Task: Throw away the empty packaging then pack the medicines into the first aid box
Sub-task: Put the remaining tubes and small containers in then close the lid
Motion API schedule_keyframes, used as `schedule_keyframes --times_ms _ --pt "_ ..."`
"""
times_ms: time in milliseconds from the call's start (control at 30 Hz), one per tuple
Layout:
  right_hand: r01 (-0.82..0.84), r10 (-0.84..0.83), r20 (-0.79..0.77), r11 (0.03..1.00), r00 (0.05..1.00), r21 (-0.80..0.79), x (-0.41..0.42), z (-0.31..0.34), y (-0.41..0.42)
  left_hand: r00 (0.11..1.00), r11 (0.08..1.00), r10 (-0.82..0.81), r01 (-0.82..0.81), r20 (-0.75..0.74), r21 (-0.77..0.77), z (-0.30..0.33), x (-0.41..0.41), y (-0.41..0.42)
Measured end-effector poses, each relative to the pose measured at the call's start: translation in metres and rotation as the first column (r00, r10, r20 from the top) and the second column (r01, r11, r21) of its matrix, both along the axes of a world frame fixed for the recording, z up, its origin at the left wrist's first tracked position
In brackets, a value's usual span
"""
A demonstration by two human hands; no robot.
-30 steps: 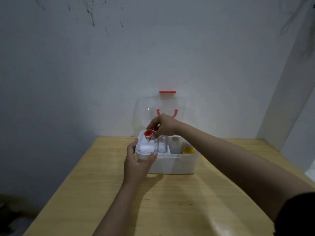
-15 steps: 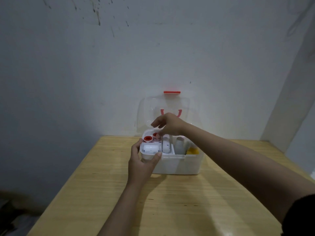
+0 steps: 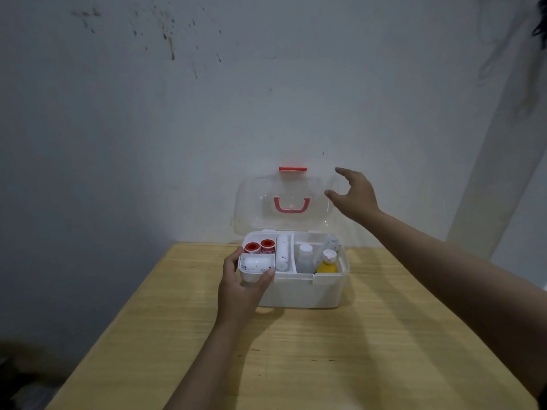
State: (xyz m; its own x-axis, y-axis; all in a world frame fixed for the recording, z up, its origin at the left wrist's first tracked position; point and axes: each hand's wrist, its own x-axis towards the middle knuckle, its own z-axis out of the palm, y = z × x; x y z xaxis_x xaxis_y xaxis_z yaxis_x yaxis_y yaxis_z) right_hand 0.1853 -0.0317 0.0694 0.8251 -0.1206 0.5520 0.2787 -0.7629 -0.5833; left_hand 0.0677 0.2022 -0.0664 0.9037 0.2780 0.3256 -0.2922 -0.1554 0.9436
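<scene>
A white first aid box [image 3: 307, 291] stands on the wooden table [image 3: 296, 350], its clear lid [image 3: 257, 202] with a red handle raised against the wall. Inside its tray sit two red-capped rolls [image 3: 260, 247], a white bandage roll [image 3: 257, 264], a white tube [image 3: 281, 252], a clear bottle [image 3: 305, 257] and a yellow bottle [image 3: 327, 263]. My left hand [image 3: 241, 287] grips the box's front left corner, thumb on the rim. My right hand [image 3: 356, 195] hovers open beside the lid's right edge, fingers spread, holding nothing.
The table stands against a stained white wall [image 3: 207, 113]. A wall corner or pillar [image 3: 503, 173] rises at the right. Dark floor lies beyond the table's left edge.
My right hand has left the red-capped rolls in the tray and risen up and right to the lid's edge. My left hand keeps its hold on the box.
</scene>
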Motion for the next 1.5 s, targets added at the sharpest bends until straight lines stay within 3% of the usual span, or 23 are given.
schedule_keyframes --times_ms 133,200,367,533,633,733,800,933,1067,1300,1500 --pt "-0.098 0.101 -0.120 0.995 0.988 0.028 0.006 -0.006 0.004 1.000 1.000 0.014 -0.014 -0.011 0.023 0.000 0.001 0.000" --pt "-0.108 0.113 -0.102 0.992 0.988 0.058 0.005 -0.007 0.007 1.000 0.999 0.019 -0.018 -0.015 0.036 0.001 0.001 0.000" --pt "-0.116 0.116 0.091 0.993 0.989 -0.002 -0.016 -0.012 0.006 1.000 0.999 0.001 0.001 -0.031 0.053 0.003 -0.001 0.000" --pt "-0.179 0.172 0.320 0.984 0.931 -0.008 -0.053 -0.031 -0.003 0.998 0.995 -0.003 0.009 -0.064 0.096 0.006 -0.002 0.000" --pt "-0.178 0.181 0.369 0.983 0.911 -0.041 -0.075 -0.043 -0.008 0.997 0.988 0.006 0.007 -0.080 0.153 0.012 -0.007 -0.001" --pt "-0.191 0.208 0.366 0.978 0.907 -0.082 -0.096 -0.059 -0.010 0.993 0.967 0.100 -0.081 -0.064 0.243 0.018 -0.016 -0.004" --pt "-0.192 0.209 0.353 0.978 0.912 -0.082 -0.106 -0.071 -0.011 0.988 0.937 0.150 -0.151 0.027 0.315 0.021 -0.021 -0.005" --pt "-0.201 0.216 0.312 0.976 0.925 -0.081 -0.119 -0.091 -0.013 0.974 0.871 0.107 -0.190 0.201 0.454 0.025 -0.024 -0.006" --pt "-0.210 0.229 0.258 0.973 0.939 -0.099 -0.127 -0.108 -0.014 0.974 0.839 0.054 -0.163 0.219 0.519 0.028 -0.021 -0.007" --pt "-0.203 0.225 0.249 0.973 0.942 -0.109 -0.131 -0.121 -0.009 0.960 0.852 0.048 -0.184 0.276 0.490 0.022 -0.020 -0.007" --pt "-0.206 0.221 0.284 0.975 0.933 -0.081 -0.128 -0.093 0.016 0.956 0.892 0.069 -0.187 0.285 0.412 0.021 -0.017 -0.010"
